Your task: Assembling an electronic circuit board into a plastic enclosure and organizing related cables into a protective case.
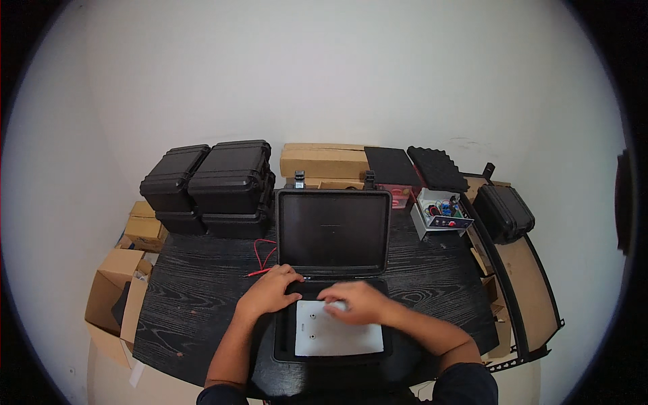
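Dark sleeves (466, 386) sit closest to my camera, at the bottom edge of the frame. From my feed, an open black case (334, 233) lies on the desk (192, 287) at centre, its lid upright. Inside its base, at lower centre, I see a flat white box (347, 342) with two small round fittings. My left hand (270, 290) lies over the case's rear left corner, thumb and fingers parted; I can't tell whether it grips the rim. My right hand (362, 304), blurred, bends its fingers over the white box's far edge; whether they grasp anything, I can't tell. Left of the lid curls a red lead (259, 273).
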`<state>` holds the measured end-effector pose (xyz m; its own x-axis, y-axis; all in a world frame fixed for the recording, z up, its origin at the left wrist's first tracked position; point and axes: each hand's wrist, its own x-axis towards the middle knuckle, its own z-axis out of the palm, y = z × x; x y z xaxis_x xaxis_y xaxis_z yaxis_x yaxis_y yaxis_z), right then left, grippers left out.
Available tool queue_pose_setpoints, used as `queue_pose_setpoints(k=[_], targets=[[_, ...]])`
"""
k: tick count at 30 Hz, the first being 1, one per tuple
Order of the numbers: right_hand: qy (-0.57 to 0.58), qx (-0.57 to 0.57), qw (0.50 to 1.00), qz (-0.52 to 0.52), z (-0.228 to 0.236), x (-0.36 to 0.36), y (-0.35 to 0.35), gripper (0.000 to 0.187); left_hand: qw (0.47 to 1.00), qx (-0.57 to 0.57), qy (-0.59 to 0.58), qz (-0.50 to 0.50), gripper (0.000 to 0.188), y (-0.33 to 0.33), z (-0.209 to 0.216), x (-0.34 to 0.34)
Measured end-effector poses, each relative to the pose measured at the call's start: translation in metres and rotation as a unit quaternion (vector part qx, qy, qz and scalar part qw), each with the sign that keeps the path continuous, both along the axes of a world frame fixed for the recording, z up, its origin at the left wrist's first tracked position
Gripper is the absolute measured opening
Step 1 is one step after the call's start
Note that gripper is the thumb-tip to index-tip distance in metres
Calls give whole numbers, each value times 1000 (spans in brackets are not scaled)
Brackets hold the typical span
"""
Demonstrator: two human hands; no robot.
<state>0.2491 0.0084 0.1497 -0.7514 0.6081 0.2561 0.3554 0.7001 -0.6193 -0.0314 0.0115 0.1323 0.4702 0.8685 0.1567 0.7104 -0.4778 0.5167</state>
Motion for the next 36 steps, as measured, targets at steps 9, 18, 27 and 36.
queue_pose_setpoints(k=[9,18,27,36], targets=[[-178,162,970,-17,-30,-32,-20,42,1000,-29,2,7,53,-2,3,-5],[-180,169,968,-45,-47,-39,-17,51,997,-70,35,-16,68,-1,8,-10],[-86,126,985,-76,-20,-20,-22,52,997,-54,35,-47,72,3,-1,-21],[195,112,946,-233,13,36,1,54,995,-83,28,-39,71,3,6,-12]])
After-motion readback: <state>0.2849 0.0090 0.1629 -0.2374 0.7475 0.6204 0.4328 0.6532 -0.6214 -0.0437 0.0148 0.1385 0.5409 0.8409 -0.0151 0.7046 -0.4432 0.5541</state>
